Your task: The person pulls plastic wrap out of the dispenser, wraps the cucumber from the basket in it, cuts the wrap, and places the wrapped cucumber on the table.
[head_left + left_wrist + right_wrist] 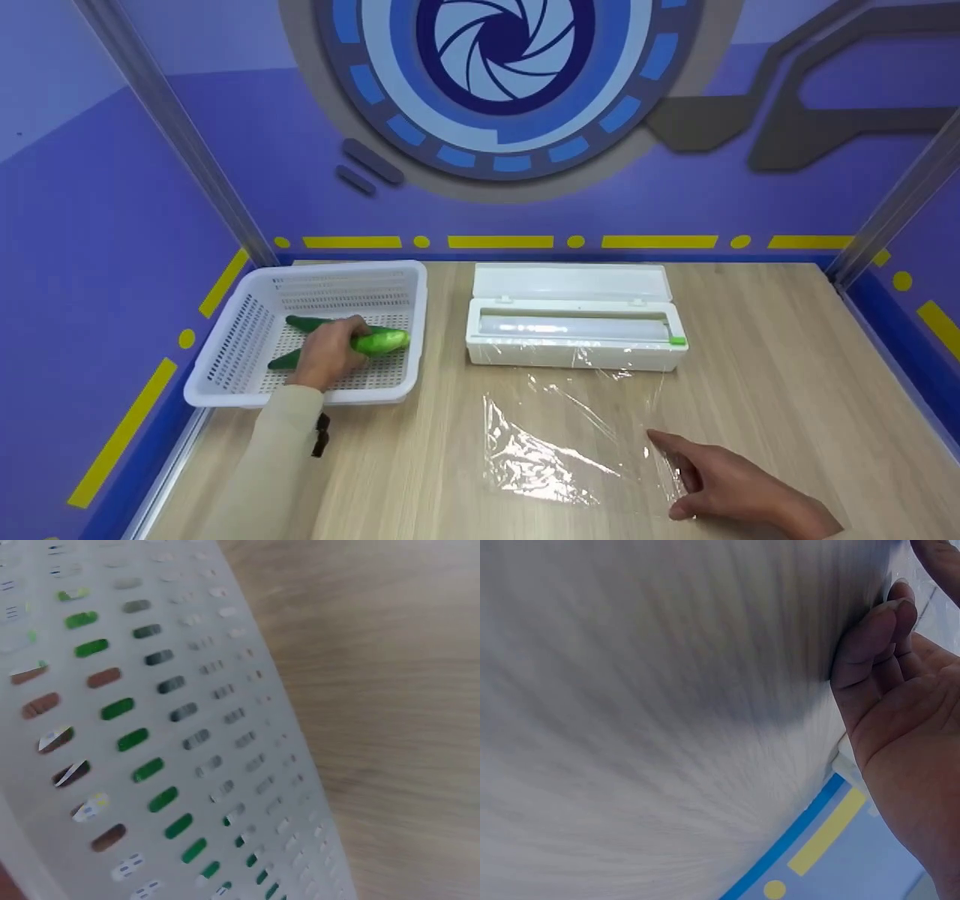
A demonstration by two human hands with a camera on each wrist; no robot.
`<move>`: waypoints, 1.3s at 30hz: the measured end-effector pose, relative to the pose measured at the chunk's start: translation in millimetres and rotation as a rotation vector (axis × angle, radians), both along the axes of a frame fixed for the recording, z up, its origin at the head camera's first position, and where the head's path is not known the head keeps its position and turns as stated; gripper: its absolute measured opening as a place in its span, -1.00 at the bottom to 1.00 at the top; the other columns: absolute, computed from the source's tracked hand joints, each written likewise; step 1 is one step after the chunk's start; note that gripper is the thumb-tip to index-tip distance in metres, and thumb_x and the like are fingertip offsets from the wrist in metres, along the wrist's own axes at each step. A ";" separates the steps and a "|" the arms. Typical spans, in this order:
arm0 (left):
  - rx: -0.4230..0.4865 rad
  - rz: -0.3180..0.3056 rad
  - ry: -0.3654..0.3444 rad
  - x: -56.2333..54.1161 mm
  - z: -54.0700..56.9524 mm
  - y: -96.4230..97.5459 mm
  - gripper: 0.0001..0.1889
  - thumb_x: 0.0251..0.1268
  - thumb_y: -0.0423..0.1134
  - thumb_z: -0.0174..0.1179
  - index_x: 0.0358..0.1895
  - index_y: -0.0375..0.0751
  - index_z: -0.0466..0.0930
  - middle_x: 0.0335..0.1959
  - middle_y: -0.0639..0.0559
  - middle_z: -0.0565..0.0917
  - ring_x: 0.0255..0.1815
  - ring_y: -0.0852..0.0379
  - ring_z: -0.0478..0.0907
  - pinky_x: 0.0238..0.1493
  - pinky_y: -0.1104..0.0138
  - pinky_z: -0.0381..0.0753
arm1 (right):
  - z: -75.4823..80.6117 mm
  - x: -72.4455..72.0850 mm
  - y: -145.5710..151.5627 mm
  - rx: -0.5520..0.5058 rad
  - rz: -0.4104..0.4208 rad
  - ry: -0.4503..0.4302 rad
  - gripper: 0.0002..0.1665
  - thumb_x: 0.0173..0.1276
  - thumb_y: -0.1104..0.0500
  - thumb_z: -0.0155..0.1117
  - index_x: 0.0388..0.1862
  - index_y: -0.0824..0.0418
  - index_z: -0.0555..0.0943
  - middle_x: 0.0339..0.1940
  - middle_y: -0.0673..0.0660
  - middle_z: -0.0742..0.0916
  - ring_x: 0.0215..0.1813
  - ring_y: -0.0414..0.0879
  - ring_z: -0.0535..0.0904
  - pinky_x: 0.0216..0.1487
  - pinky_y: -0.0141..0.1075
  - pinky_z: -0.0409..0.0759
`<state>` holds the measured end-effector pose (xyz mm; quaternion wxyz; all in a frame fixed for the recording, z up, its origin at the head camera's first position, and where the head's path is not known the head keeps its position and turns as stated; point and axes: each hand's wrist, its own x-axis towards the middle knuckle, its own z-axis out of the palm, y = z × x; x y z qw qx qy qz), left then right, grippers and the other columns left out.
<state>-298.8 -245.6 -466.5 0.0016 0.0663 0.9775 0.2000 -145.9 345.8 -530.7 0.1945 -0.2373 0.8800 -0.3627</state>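
Note:
My left hand point(330, 351) reaches into the white plastic basket point(417, 330), its fingers curled over a green cucumber point(382, 341). More dark green cucumber point(285, 361) shows at the left of this hand. In the left wrist view, green cucumber point(133, 739) shows through slots in the basket wall point(247, 765). My right hand point(724, 480) rests low at the right edge of a sheet of clear cling film point(540, 457), thumb and forefinger spread apart. Its other fingers point(862, 652) are loosely bent in the right wrist view.
Behind the film stands a white cling film dispenser point(574, 358) with its lid point(570, 282) raised, a film roll point(574, 327) inside and a green tab point(677, 340) at the right. The film runs forward from it over the wooden table point(780, 360). Blue panels point(525, 217) enclose the table.

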 end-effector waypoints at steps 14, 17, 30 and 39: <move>0.145 0.067 0.044 10.5 22.3 6.4 -0.50 0.22 -0.31 0.56 0.25 -0.18 0.72 0.20 -0.18 0.71 0.21 -0.18 0.61 0.34 -0.12 0.49 | -1.6 0.0 0.5 -0.014 0.001 0.009 0.19 0.15 -0.02 0.71 0.65 0.29 0.30 -0.53 -0.23 0.55 -0.44 -0.36 0.46 -0.42 -0.40 0.46; 0.163 0.061 0.088 13.4 27.0 11.1 -0.49 0.25 -0.23 0.57 0.27 -0.16 0.72 0.16 -0.18 0.71 0.15 -0.17 0.61 0.30 -0.11 0.50 | -1.3 -0.2 0.3 -0.002 -0.008 -0.012 0.19 0.15 -0.03 0.71 0.65 0.28 0.30 -0.51 -0.22 0.55 -0.43 -0.35 0.46 -0.43 -0.40 0.44; 0.200 -0.079 0.251 27.1 51.5 59.5 -0.47 0.21 -0.11 0.58 0.27 -0.09 0.75 0.01 -0.03 0.66 -0.06 -0.02 0.60 -0.01 0.04 0.59 | -1.7 -0.1 0.3 -0.011 0.008 0.034 0.18 0.14 -0.02 0.72 0.61 0.33 0.31 -0.49 -0.23 0.52 -0.42 -0.37 0.43 -0.40 -0.38 0.42; 0.216 -0.240 0.289 44.2 59.3 94.0 -0.50 0.10 -0.14 0.64 0.15 -0.11 0.81 -0.08 0.04 0.75 -0.18 0.06 0.62 -0.13 0.15 0.62 | -3.7 -0.3 0.4 0.009 -0.002 0.049 0.20 0.12 -0.04 0.73 0.62 0.30 0.31 -0.49 -0.23 0.51 -0.42 -0.37 0.43 -0.40 -0.38 0.42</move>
